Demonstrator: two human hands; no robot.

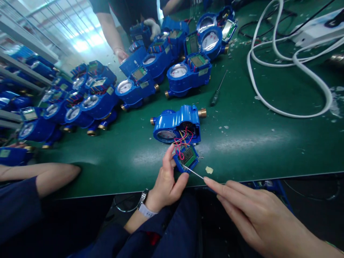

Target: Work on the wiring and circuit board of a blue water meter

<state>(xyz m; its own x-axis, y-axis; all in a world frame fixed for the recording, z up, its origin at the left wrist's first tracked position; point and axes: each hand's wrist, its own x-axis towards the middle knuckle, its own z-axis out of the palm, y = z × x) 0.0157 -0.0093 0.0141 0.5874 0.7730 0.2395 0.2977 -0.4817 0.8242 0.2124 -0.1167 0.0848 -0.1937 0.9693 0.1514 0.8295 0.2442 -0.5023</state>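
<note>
A blue water meter lies on the green table near the front edge, with red and yellow wires running out of it to a small blue circuit module. My left hand, with a watch on its wrist, pinches this module at its left side. My right hand grips a thin metal tool between the fingertips, and the tool's tip touches the module.
Many blue water meters stand in rows at the back and left. A screwdriver lies behind the open meter. White cables loop at the right. Another person's arm rests at the left, and a further person's hands work at the back.
</note>
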